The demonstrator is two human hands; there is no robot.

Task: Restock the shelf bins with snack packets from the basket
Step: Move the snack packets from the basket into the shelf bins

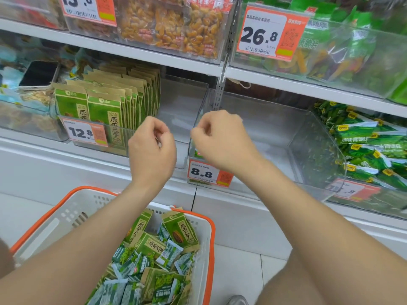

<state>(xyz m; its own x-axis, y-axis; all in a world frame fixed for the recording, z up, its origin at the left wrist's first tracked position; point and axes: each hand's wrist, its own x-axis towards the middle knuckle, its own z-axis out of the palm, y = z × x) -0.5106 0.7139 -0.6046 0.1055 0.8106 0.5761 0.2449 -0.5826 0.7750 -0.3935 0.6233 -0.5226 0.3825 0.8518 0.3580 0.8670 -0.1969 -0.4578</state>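
Note:
A white basket with an orange rim point(210, 234) stands on the floor below me, filled with green-and-kraft seed packets point(182, 233) and small green-and-white snack packets point(169, 254). My left hand point(152, 146) is raised in front of the clear bin point(182, 111) whose left half holds upright green seed packets point(103, 108); its right half is bare. My right hand point(222, 137) hovers in front of the clear, nearly bare bin point(275, 133) tagged 8.8. The fingers of both hands are curled inward and hold nothing that I can see.
A phone point(39, 73) lies on the packets in the left bin. A bin of green pea packets point(370, 146) is on the right. The upper shelf point(141, 52) carries yellow snack bags point(171, 25) and green bags point(343, 47). Price tags hang along the bin fronts.

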